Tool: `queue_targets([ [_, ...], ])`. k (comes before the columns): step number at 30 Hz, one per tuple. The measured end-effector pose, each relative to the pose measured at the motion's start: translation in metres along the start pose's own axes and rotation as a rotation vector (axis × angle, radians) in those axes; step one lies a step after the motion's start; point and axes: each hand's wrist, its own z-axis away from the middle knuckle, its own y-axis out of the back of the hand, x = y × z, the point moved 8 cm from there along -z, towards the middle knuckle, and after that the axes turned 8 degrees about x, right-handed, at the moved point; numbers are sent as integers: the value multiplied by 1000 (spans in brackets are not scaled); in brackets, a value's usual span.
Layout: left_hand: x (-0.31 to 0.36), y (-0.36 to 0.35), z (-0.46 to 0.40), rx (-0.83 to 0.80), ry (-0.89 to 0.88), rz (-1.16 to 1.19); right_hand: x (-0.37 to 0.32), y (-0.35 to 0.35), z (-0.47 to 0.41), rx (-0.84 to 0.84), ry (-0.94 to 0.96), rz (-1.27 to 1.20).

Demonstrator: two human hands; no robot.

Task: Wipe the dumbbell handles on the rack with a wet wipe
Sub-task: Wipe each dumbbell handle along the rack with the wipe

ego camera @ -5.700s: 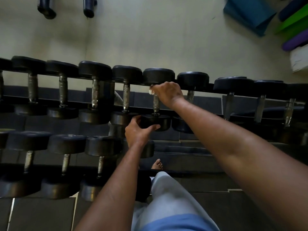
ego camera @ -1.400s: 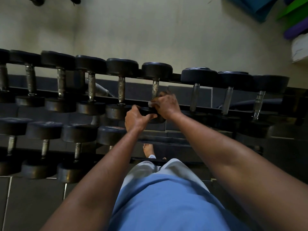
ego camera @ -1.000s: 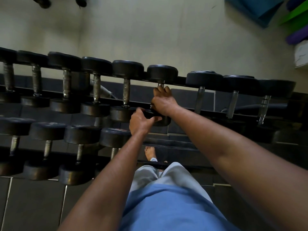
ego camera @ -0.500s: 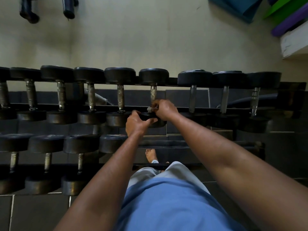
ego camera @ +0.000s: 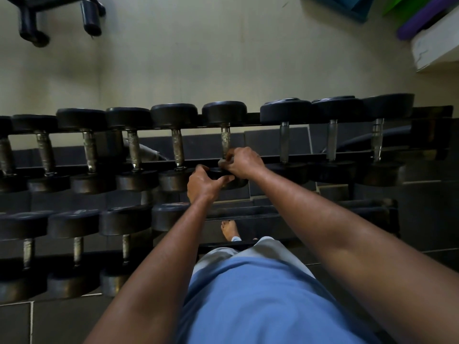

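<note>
Head view looks down on the two-tier dumbbell rack (ego camera: 310,158), which sits lower in frame than half a second ago, with more pale wall above it. More of the dark equipment (ego camera: 59,18) at top left and the white shelf (ego camera: 434,45) at top right shows than before. Both forearms reach in from the bottom edge over blue shorts (ego camera: 248,301).

On the upper tier, the right hand (ego camera: 244,162) is curled round the near end of one dumbbell handle (ego camera: 225,140), at about the same spot as half a second back and lower than a second ago, when it was close under the far head. The left hand (ego camera: 202,184) grips that dumbbell's near head (ego camera: 233,181), as it did earlier.

The wet wipe (ego camera: 224,162) is only a pale sliver at the right fingers, mostly hidden in the fist. Lower-tier dumbbells (ego camera: 74,224) at left are cut off by the frame edge. A bare foot (ego camera: 229,229) shows between the rails. Marks on the weight heads are too dim to read.
</note>
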Motion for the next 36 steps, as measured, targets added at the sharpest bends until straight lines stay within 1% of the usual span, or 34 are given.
queue_targets([
  [4,0,0,1,8,-13,5,6,1,0,109,-81,-11],
  [12,-2,1,0,17,1,-10,11,-5,1,164,-284,-276],
  [15,-3,0,0,24,-10,-1,15,-6,1,194,-305,-320],
  [19,-3,-1,-1,35,-10,12,13,-1,-8,275,-307,-406],
  [24,-6,-3,-3,45,5,1,-1,31,-39,374,-321,-523],
  [32,-4,-2,0,53,2,-8,5,20,-45,449,-441,-789],
  [34,-4,-1,0,52,0,-6,6,18,-44,441,-467,-855],
  [36,-3,-1,0,50,-2,0,9,11,-44,400,-519,-942],
])
